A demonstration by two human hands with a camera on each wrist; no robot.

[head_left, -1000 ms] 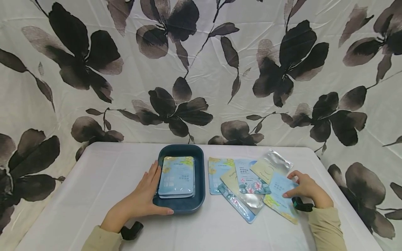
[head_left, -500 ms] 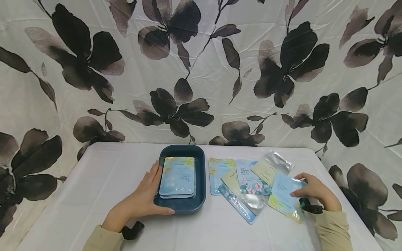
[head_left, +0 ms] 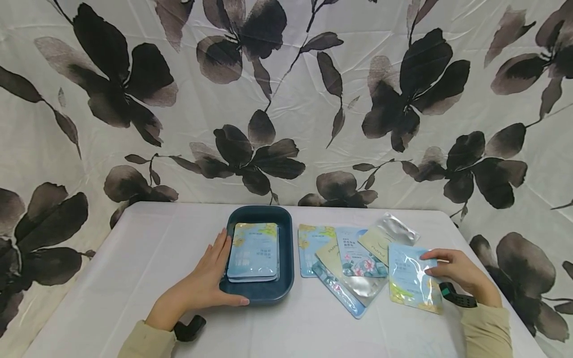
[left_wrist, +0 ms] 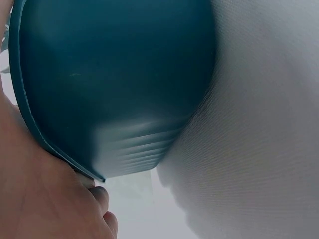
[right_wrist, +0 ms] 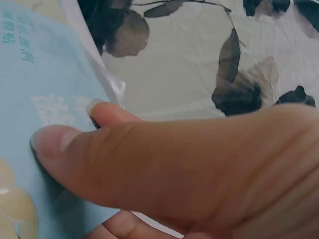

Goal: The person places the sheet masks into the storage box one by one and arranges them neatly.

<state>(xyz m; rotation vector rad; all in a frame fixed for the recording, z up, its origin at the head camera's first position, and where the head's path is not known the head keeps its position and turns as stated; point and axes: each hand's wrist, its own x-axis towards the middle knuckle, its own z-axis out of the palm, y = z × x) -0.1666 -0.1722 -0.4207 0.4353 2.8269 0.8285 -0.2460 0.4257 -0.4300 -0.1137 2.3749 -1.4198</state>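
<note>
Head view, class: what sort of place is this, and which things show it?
Probably a makeshift recording set, not a lived-in room: a flower-print sheet hangs as backdrop behind a cloth-covered table holding only a tray and packets.

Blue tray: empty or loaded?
Loaded. The tray holds a flat stack of light blue sachets; left hand rests on its rim. How many sachets cannot be told.
</note>
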